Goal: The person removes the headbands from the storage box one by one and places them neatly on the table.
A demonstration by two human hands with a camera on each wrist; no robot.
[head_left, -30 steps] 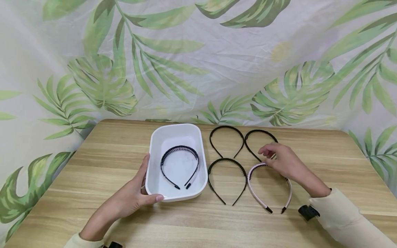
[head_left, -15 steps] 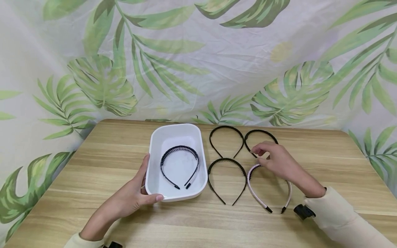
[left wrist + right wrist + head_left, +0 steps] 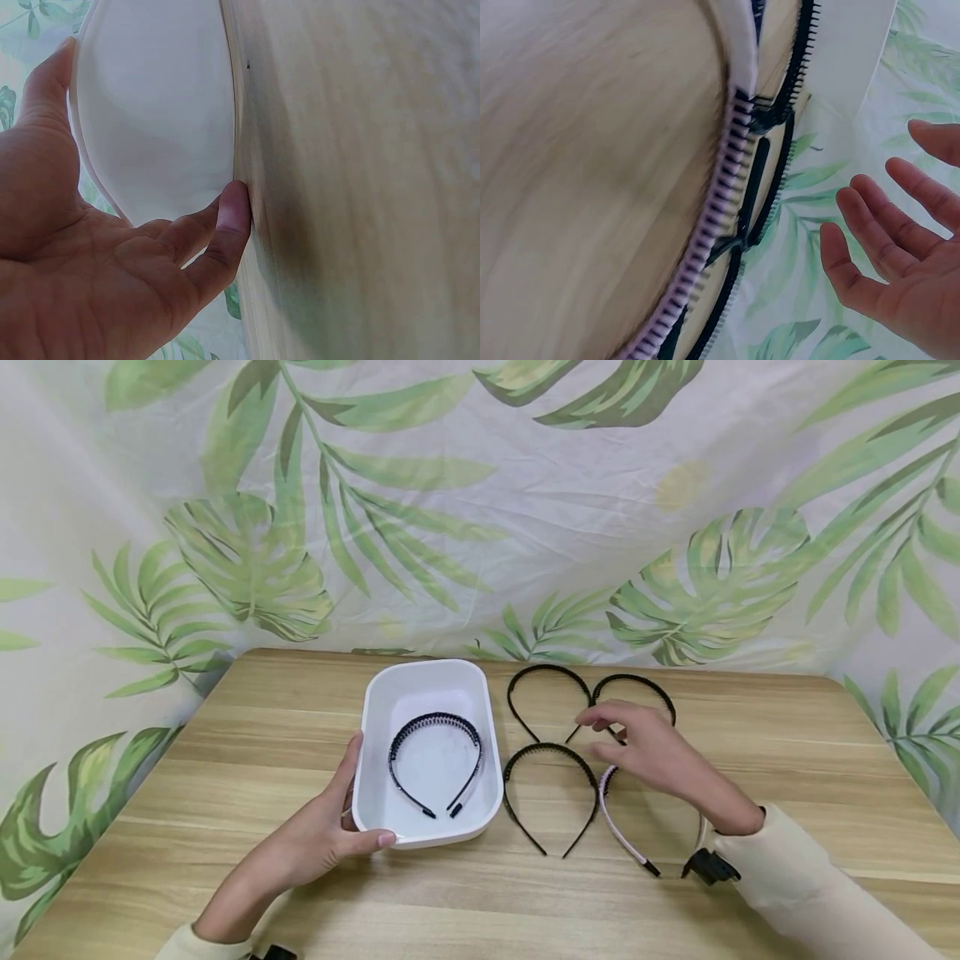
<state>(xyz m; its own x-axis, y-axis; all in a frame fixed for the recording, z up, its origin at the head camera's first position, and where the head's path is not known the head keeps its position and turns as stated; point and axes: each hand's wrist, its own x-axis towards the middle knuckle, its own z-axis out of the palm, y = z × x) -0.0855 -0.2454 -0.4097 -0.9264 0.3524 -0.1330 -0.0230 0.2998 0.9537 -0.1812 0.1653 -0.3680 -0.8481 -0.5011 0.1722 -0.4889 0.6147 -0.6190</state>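
My left hand (image 3: 318,831) holds the white plastic tub (image 3: 431,692) at its near left corner, thumb over the rim and fingers along the side. Inside the tub lie black toothed headbands (image 3: 435,718), apparently stacked; their number is unclear. My right hand (image 3: 648,747) hovers with nothing in it, fingers loosely bent, and partly covers a pale pink headband (image 3: 622,835) and a black headband (image 3: 633,677) behind it. Nearest its fingertips are two more black headbands, one at the back (image 3: 549,667) and one in front (image 3: 549,746). In the right wrist view, the hand (image 3: 907,255) is apart from the pink headband (image 3: 720,180).
All of this stands on a wood-grain table (image 3: 487,910). Behind its far edge hangs a leaf-patterned cloth (image 3: 420,527). The headbands on the table lie close together, just right of the tub.
My right hand has moved left, from above the pink headband toward the black ones, staying without anything in it. The left hand and the tub have kept their place.
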